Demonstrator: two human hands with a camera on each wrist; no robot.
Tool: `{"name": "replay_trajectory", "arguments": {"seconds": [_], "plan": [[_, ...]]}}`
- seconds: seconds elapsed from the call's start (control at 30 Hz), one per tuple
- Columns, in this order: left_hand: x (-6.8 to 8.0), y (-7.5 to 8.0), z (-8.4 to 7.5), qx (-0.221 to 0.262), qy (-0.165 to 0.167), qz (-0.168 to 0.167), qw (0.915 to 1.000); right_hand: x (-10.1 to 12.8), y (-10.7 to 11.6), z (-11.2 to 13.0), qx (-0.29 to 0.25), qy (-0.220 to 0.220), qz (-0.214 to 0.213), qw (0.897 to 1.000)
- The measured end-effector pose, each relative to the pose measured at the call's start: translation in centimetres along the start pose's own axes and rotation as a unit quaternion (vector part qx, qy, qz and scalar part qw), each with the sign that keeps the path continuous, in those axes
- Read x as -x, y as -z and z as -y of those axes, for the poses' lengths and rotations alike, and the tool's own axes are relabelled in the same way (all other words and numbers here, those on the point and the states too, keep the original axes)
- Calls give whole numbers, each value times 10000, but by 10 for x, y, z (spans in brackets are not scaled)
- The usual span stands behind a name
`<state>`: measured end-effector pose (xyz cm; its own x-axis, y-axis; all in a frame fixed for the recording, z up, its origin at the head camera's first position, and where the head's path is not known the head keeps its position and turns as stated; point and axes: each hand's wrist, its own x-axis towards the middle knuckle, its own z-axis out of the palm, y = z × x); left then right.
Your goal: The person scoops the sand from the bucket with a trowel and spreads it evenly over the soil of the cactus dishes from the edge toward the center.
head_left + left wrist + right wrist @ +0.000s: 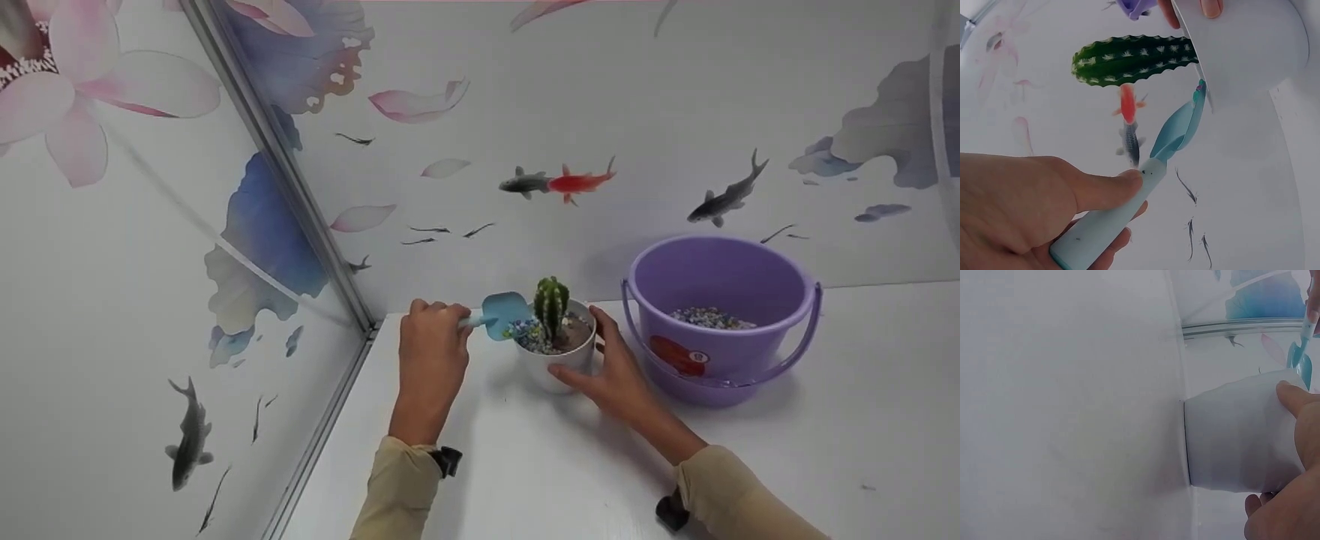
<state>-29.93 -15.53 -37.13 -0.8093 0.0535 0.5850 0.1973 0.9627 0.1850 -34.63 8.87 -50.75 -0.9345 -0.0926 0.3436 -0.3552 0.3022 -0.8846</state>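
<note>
Gravel topping looks maybe half done: coloured pebbles (527, 334) cover only the left side of the small white pot (559, 365) around the green cactus (551, 304), brown soil showing elsewhere. Left hand (430, 346) grips the light-blue plastic scoop (501, 313) tipped over the rim, right hand (611, 371) cups the pot, and plenty more gravel sits in the purple plastic bucket (716, 315) on the desk (540, 465).

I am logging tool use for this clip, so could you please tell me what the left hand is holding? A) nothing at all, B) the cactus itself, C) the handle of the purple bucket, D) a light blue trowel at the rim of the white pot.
D: the left hand grips the light blue trowel, its blade at the white pot holding the cactus.
</note>
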Motion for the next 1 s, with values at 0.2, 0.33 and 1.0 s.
{"name": "replay_trajectory", "arguments": {"seconds": [0.2, 0.33, 1.0], "plan": [[4, -3, -2, -284, -147, -210, 9993, 1, 0, -1, 49, 17, 11, 10000], [4, -5, -3, -381, -222, -312, 9985, 1, -1, 0, -2, 6, -7, 10000], [10, -7, -2, -502, -841, -1112, 9890, -1, -1, -1, -58, -62, -25, 10000]]}}
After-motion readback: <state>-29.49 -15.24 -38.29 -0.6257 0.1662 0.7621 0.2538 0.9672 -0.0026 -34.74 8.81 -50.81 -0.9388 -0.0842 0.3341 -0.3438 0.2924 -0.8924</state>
